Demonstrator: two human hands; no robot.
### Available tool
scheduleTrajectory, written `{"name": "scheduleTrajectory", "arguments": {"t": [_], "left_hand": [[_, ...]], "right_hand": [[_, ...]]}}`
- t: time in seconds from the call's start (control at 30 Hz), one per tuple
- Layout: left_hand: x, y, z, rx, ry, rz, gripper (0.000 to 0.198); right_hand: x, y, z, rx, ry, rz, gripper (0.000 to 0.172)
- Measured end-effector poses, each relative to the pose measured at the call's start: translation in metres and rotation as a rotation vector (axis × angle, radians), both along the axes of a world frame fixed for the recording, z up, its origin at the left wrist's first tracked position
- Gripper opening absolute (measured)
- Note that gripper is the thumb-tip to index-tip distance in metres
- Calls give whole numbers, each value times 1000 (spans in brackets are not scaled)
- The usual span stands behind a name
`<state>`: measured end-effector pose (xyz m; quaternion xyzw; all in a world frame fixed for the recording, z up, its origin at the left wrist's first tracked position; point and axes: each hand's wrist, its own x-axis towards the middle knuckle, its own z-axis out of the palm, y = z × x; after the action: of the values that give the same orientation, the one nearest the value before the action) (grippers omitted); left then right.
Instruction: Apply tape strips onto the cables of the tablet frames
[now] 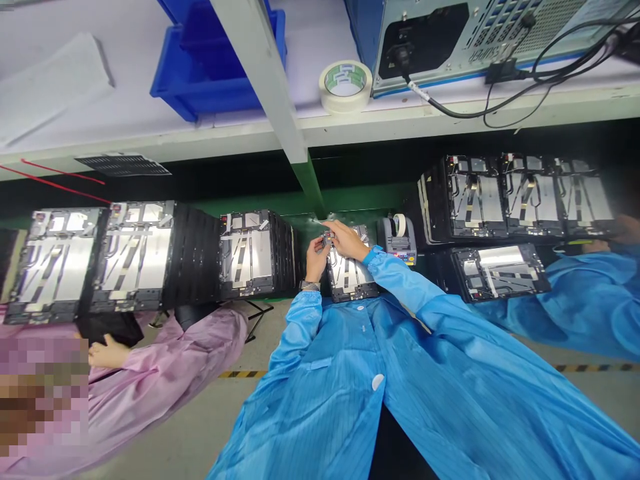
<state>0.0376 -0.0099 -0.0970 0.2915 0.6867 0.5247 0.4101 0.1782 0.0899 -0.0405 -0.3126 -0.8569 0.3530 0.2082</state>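
Both my arms wear blue sleeves and reach to the far edge of the green bench. My left hand (316, 257) is curled in a pinch on a small part (327, 238) I cannot make out. My right hand (349, 240) meets it from the right, fingers bent onto the same small part. Under both hands lies a black tray holding a silver panel with cables (350, 277). Just right of my right hand stands a grey tape dispenser (397, 237).
Stacks of black trays with silver panels stand at left (135, 257), centre-left (255, 253) and right (520, 197). A person in a pink coat (150, 380) works at left; a blue-sleeved co-worker (585, 293) at right. The shelf above holds blue bins (210, 73), a tape roll (345, 83) and a cabled metal box (480, 33).
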Motion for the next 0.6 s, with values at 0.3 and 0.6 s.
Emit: {"name": "scheduleTrajectory", "arguments": {"t": [0.3, 0.6], "left_hand": [[0, 4, -1, -21, 34, 5, 37], [-1, 5, -5, -9, -13, 31, 40]], "right_hand": [[0, 3, -1, -69, -78, 26, 62], [8, -30, 11, -319, 247, -305, 54]]}}
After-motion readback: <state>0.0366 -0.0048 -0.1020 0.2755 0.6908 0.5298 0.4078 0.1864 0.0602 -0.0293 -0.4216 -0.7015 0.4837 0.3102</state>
